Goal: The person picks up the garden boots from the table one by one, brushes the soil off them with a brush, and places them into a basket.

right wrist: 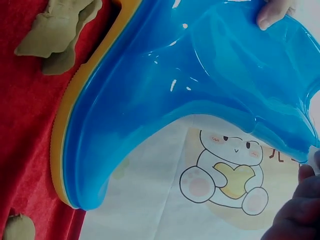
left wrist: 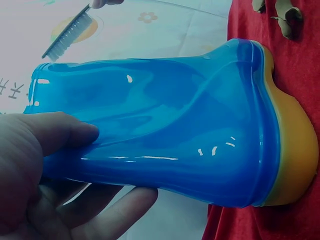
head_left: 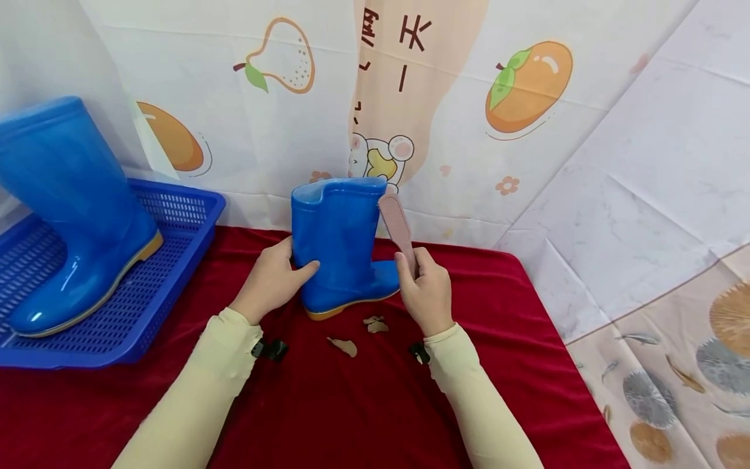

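A blue rubber boot point(head_left: 336, 238) with a yellow sole stands on the red cloth, toe pointing right. My left hand point(head_left: 274, 281) grips its shaft from the left, thumb point(left wrist: 75, 131) across the near side and fingers behind. In my right hand point(head_left: 430, 294) is a pink scrub brush point(head_left: 396, 223), held by its handle. Its pale bristles point(left wrist: 72, 40) face the boot, close to the shaft's upper front edge. Dull tan, flat pieces point(head_left: 376, 324) like dried mud lie in front of the sole, and another tan piece point(head_left: 344, 346) lies nearer me.
At the left, a blue plastic basket point(head_left: 181, 212) holds a second blue boot point(head_left: 82, 215). The red cloth point(head_left: 492, 306) covers the table, whose right edge slopes toward me. A white printed curtain point(head_left: 457, 150) hangs close behind the boot.
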Tool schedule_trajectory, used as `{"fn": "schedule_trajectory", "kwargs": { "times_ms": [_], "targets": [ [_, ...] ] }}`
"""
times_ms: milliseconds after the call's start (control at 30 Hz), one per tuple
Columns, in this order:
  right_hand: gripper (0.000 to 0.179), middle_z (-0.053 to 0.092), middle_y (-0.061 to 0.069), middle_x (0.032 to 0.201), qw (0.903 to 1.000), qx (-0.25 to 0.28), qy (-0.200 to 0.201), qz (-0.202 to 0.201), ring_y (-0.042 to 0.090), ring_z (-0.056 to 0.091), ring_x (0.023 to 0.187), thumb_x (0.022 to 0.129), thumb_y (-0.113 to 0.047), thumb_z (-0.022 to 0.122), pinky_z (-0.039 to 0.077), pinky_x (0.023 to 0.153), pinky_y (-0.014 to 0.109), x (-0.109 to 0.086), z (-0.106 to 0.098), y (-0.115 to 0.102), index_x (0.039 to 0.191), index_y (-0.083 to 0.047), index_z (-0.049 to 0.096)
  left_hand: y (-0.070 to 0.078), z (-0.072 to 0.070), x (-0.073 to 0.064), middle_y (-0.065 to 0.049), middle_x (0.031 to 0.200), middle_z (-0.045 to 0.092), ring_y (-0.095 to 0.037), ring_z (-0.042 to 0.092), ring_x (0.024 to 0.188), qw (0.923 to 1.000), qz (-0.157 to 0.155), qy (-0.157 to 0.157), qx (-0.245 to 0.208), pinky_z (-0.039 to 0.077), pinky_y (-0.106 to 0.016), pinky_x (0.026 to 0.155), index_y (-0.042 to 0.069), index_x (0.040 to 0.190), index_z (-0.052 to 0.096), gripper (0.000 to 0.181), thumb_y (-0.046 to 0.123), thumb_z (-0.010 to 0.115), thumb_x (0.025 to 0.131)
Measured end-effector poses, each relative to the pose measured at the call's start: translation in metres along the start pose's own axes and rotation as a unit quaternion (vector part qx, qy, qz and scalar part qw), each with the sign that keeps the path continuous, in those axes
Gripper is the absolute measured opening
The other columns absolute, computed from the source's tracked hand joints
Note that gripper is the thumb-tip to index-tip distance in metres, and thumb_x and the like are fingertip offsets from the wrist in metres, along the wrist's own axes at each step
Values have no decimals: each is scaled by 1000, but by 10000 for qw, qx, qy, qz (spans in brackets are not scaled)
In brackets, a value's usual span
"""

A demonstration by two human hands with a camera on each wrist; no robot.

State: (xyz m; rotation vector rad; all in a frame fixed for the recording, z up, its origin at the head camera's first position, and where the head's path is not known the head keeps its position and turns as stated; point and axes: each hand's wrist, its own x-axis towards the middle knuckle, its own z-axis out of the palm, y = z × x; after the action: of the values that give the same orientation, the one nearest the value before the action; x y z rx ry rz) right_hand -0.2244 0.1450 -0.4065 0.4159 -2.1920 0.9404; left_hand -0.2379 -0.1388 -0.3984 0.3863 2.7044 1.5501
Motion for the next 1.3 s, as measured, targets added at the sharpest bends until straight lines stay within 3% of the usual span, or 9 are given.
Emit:
{"fn": "schedule_trajectory", "kwargs": {
  "times_ms": [300,600,867,967,1033,1133,1300],
  "targets": [
    [29,45,0,55,9997,60,-150,165,10,35,44,101,-27,67,34,39,29,5,2,-2,82,-6,60,-5,-2,0,-22,144,59,-47,62,125,9991,41,427,24,48,-63,104,1,151,45,59,24,67,102],
    [32,49,1,53,9924,-292,-557,1054,15,47,42,102,-29,65,39,39,33,16,0,-2,77,-9,60,-14,-10,2,-20,141,62,-45,64,123,9974,341,638,-52,49,-62,103,2,150,49,56,24,68,102],
    [38,43,0,53,9937,-250,-527,953,18,42,45,102,-30,65,33,40,32,21,6,-6,71,-11,52,-7,-17,-6,-21,135,66,-45,65,121,9892,682,1291,-131,49,-64,101,2,140,58,45,22,68,102],
    [38,42,0,53,9935,-223,-582,956,18,41,45,102,-29,64,33,40,32,22,7,-6,71,-11,51,-3,-24,-7,-23,130,69,-47,67,117,9813,882,1708,-73,50,-66,98,0,134,62,40,21,69,101],
    [38,42,0,53,9933,-214,-599,962,18,41,44,102,-28,65,33,40,32,22,8,-6,71,-12,52,1,-32,-7,-24,122,72,-45,70,110,9718,1050,2112,22,54,-64,94,-2,125,66,35,21,71,100],
    [37,42,0,53,9935,-197,-602,945,17,40,44,102,-27,65,33,40,31,23,8,-4,72,-11,53,8,-48,-8,-23,107,75,-39,73,98,9525,1155,2815,147,60,-45,87,-4,113,69,29,19,74,97],
    [34,44,0,53,9928,-177,-712,950,15,41,42,102,-29,65,35,40,31,23,11,-3,75,-11,55,18,-89,-17,-16,108,77,-15,70,99,9210,985,3745,419,46,-15,78,-2,111,72,28,20,77,94]
  ]
}}
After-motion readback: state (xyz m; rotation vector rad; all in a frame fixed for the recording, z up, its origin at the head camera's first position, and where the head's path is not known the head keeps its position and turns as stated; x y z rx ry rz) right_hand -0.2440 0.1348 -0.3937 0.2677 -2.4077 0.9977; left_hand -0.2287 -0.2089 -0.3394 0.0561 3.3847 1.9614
